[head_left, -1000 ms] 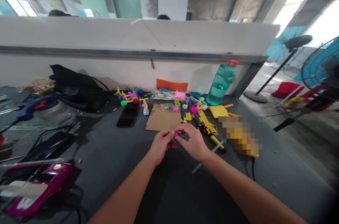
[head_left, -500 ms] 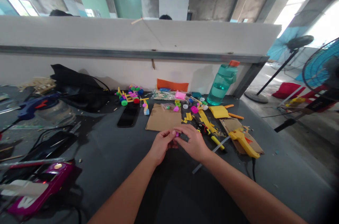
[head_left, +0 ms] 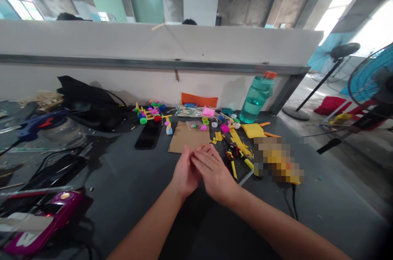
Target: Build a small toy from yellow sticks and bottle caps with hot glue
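Palm to palm, my left hand (head_left: 184, 174) and my right hand (head_left: 217, 174) are pressed together above the dark tabletop, just in front of a brown cardboard piece (head_left: 182, 141). The right fingers lie straight and close together across the left palm. The left thumb points upward. Whatever is between the palms is hidden; the small purple lump seen earlier at my fingertips does not show. Right of my hands lie pliers (head_left: 231, 159) with yellow-and-black handles and yellow strips (head_left: 239, 141). Beyond the cardboard is a pink packet (head_left: 208, 111).
A phone (head_left: 147, 136) and small colourful models (head_left: 150, 110) lie left of the cardboard. A green bottle (head_left: 256, 98) stands at the back right. A yellow tool (head_left: 281, 163), blurred by pixels, has a cord. A blue glue gun (head_left: 43, 123) and a magenta device (head_left: 46, 219) are left.
My hands have gone from pinching a small purple lump at the fingertips to pressing their palms together. The lump is now out of sight. The right-hand yellow tool is now pixelated.
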